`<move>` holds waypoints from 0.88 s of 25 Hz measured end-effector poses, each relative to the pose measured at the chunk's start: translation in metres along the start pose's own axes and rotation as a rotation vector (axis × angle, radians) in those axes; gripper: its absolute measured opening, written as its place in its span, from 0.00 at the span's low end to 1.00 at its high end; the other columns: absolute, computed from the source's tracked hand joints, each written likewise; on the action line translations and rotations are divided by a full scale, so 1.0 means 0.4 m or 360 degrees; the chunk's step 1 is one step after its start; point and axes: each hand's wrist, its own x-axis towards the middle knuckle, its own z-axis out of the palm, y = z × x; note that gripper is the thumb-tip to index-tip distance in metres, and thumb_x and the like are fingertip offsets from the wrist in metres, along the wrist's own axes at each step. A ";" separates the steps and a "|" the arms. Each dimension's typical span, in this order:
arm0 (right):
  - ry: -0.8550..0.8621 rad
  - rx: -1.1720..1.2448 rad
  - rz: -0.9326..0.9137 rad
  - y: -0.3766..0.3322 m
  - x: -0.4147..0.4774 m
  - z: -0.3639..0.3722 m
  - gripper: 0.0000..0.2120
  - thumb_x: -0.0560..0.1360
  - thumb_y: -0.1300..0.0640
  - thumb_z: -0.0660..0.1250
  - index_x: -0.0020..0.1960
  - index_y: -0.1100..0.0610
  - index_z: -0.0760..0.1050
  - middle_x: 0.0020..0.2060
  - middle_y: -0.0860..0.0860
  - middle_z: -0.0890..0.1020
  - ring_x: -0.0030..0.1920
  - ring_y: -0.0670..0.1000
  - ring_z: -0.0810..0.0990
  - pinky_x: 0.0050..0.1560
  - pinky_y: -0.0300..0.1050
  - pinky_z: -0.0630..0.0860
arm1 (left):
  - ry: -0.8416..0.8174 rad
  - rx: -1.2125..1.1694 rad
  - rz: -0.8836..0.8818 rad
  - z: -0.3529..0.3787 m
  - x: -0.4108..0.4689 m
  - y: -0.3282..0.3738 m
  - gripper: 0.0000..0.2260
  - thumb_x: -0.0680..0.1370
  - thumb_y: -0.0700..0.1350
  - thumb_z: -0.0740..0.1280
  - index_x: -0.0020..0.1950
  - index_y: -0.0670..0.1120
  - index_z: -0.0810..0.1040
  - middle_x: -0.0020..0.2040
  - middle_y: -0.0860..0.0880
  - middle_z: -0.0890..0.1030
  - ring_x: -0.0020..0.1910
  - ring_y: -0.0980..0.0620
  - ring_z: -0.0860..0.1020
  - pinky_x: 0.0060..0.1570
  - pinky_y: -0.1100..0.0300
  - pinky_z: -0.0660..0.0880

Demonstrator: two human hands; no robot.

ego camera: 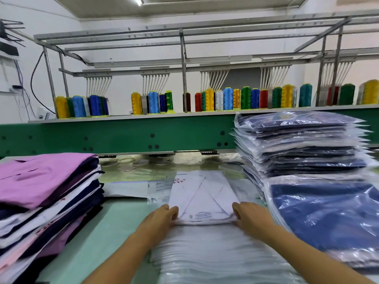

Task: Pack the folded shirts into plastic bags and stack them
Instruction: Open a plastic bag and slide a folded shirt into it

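White fabric of the folded shirt (202, 193) lay straight ahead of me, mid-table (114, 218), its long axis running toward the far edge, seemingly inside a clear plastic bag (155, 186). My left hand (164, 215) and right hand (249, 216) were equally near, each pinching one near corner with curled fingers. Unpacked shirts (47, 191) crowded the table's left edge and the packed stack (297, 144) the right, so I judged the only open room was forward.
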 end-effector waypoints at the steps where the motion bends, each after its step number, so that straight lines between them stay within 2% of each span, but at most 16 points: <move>1: -0.0006 -0.0063 -0.0008 -0.003 0.006 0.007 0.04 0.79 0.51 0.63 0.53 0.49 0.71 0.54 0.51 0.80 0.53 0.57 0.79 0.43 0.46 0.69 | -0.0002 -0.0023 0.0006 -0.005 -0.004 -0.008 0.05 0.80 0.43 0.63 0.54 0.52 0.71 0.52 0.50 0.73 0.47 0.44 0.75 0.49 0.53 0.75; 3: -0.0032 -0.0169 -0.0076 -0.013 0.009 0.009 0.07 0.77 0.59 0.60 0.51 0.49 0.72 0.53 0.52 0.81 0.52 0.58 0.80 0.41 0.47 0.66 | -0.0001 -0.0055 0.0053 -0.023 -0.016 -0.029 0.05 0.80 0.42 0.63 0.54 0.51 0.73 0.49 0.52 0.72 0.45 0.47 0.74 0.47 0.58 0.73; 7: -0.0196 0.0030 -0.0283 -0.014 0.012 0.009 0.09 0.73 0.64 0.58 0.43 0.50 0.64 0.45 0.50 0.77 0.41 0.58 0.72 0.38 0.49 0.64 | -0.0126 -0.0089 0.0101 -0.074 -0.055 -0.072 0.08 0.79 0.38 0.64 0.52 0.52 0.75 0.50 0.51 0.74 0.44 0.54 0.72 0.41 0.70 0.66; 9: -0.0371 0.0218 -0.0389 -0.007 0.008 -0.005 0.09 0.73 0.63 0.57 0.44 0.49 0.65 0.42 0.46 0.75 0.41 0.53 0.71 0.39 0.48 0.66 | -0.0206 -0.0114 0.0076 -0.088 -0.090 -0.093 0.07 0.79 0.41 0.65 0.52 0.54 0.77 0.51 0.54 0.76 0.42 0.61 0.72 0.41 0.73 0.67; 12: -0.0684 0.0605 -0.0413 0.007 -0.007 -0.032 0.05 0.76 0.53 0.60 0.46 0.44 0.72 0.36 0.40 0.75 0.34 0.40 0.70 0.39 0.38 0.67 | -0.0328 -0.0239 -0.0001 -0.098 -0.136 -0.123 0.05 0.78 0.50 0.67 0.53 0.57 0.79 0.51 0.58 0.77 0.41 0.65 0.74 0.42 0.73 0.69; 14: -0.0760 0.0956 -0.0297 0.017 -0.013 -0.042 0.08 0.76 0.48 0.61 0.44 0.46 0.79 0.33 0.41 0.77 0.32 0.41 0.71 0.38 0.38 0.69 | -0.0427 -0.0363 -0.0108 -0.113 -0.148 -0.131 0.05 0.78 0.50 0.66 0.52 0.56 0.81 0.52 0.57 0.78 0.43 0.65 0.75 0.43 0.73 0.69; 17: -0.0556 0.1135 -0.0058 0.020 0.009 -0.025 0.18 0.81 0.51 0.62 0.36 0.55 0.80 0.27 0.47 0.78 0.27 0.47 0.73 0.33 0.40 0.71 | -0.0462 -0.0308 -0.0260 -0.132 -0.115 -0.119 0.11 0.77 0.45 0.62 0.43 0.52 0.84 0.48 0.55 0.83 0.46 0.58 0.80 0.47 0.64 0.75; 19: -0.0348 0.1017 0.0030 0.001 0.040 -0.013 0.18 0.82 0.53 0.62 0.35 0.55 0.79 0.26 0.48 0.80 0.27 0.47 0.76 0.33 0.41 0.74 | -0.0384 -0.0087 -0.0345 -0.138 -0.071 -0.096 0.11 0.74 0.44 0.62 0.40 0.49 0.84 0.44 0.52 0.85 0.45 0.51 0.81 0.45 0.58 0.77; 22: 0.0031 0.0809 0.0220 -0.032 0.115 -0.008 0.11 0.80 0.52 0.61 0.42 0.53 0.79 0.37 0.47 0.83 0.40 0.51 0.80 0.43 0.48 0.77 | -0.0205 0.0102 -0.0353 -0.132 0.020 -0.063 0.09 0.75 0.43 0.60 0.46 0.48 0.81 0.51 0.50 0.83 0.49 0.46 0.79 0.47 0.55 0.77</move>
